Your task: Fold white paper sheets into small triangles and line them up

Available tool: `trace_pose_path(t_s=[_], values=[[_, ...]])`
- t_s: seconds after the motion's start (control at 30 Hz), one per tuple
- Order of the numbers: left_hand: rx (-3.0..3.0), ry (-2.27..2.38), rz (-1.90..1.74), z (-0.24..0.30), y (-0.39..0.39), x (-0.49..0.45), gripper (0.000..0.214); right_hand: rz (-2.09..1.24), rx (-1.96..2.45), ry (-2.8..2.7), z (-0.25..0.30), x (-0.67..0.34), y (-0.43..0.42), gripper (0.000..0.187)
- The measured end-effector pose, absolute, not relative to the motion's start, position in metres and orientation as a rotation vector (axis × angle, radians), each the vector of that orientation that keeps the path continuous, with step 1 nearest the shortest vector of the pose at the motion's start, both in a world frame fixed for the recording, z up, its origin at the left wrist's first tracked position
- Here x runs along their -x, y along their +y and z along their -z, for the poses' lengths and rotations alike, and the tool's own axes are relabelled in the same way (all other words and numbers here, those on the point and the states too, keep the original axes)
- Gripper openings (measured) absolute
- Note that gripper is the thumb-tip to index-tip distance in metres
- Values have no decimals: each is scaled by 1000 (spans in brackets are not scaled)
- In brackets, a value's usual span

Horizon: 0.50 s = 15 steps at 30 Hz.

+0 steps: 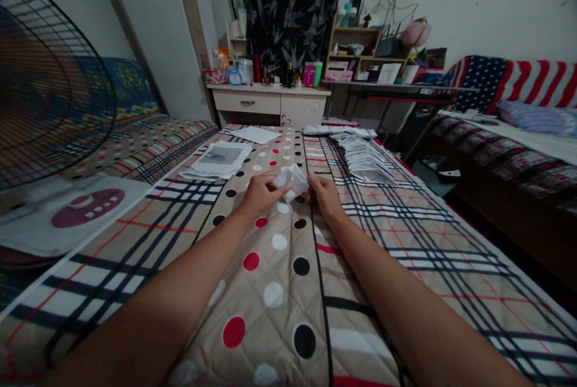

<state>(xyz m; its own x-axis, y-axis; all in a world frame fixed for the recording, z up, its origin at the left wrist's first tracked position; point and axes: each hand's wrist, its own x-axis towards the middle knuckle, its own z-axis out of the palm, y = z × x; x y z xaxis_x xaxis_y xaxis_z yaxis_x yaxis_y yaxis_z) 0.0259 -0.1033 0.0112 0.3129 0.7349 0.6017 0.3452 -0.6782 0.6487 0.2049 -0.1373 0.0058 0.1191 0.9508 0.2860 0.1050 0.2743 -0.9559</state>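
A small, white, angular piece of folded paper (294,180), its creased flaps standing partly raised and uneven, is tilted between the two hands, its left side pinched by the left hand (261,195) and its right edge at the right hand's (325,195) fingertips, above the beige dotted bed cover (273,267).

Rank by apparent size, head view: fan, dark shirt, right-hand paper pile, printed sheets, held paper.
1. Fan, partly out of frame
2. Dark shirt
3. Paper pile and printed sheets: too alike to rank
4. Held paper
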Motion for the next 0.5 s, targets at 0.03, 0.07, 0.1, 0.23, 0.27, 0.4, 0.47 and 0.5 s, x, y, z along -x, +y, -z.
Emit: trace_pose_path(t_s=[0.03, 0.07, 0.1, 0.23, 0.27, 0.4, 0.47, 0.5], values=[[-2124, 988, -1299, -11, -103, -26, 17, -890, 1085, -1305, -8, -203, -139, 52], [-2075, 1013, -1274, -11, -104, -26, 20, -908, 1056, -1321, -9, -202, -140, 49], [-2038, 1036, -1256, -11, -104, -26, 24, -914, 1035, -1340, -10, -200, -141, 46], [-1907, 1066, -1301, -11, -107, -29, 32, -897, 997, -1377, -8, -197, -142, 35], [-1855, 1048, -1317, -11, -108, -30, 34, -897, 995, -1381, -8, -197, -142, 33], [-1696, 952, -1284, -11, -108, -32, 60, -871, 1018, -1402, -6, -196, -141, 33], [-1686, 923, -1255, -11, -108, -33, 61, -837, 1030, -1419, -7, -196, -141, 33], [-1693, 918, -1249, -11, -107, -33, 57, -822, 1032, -1425, -7, -196, -141, 33]])
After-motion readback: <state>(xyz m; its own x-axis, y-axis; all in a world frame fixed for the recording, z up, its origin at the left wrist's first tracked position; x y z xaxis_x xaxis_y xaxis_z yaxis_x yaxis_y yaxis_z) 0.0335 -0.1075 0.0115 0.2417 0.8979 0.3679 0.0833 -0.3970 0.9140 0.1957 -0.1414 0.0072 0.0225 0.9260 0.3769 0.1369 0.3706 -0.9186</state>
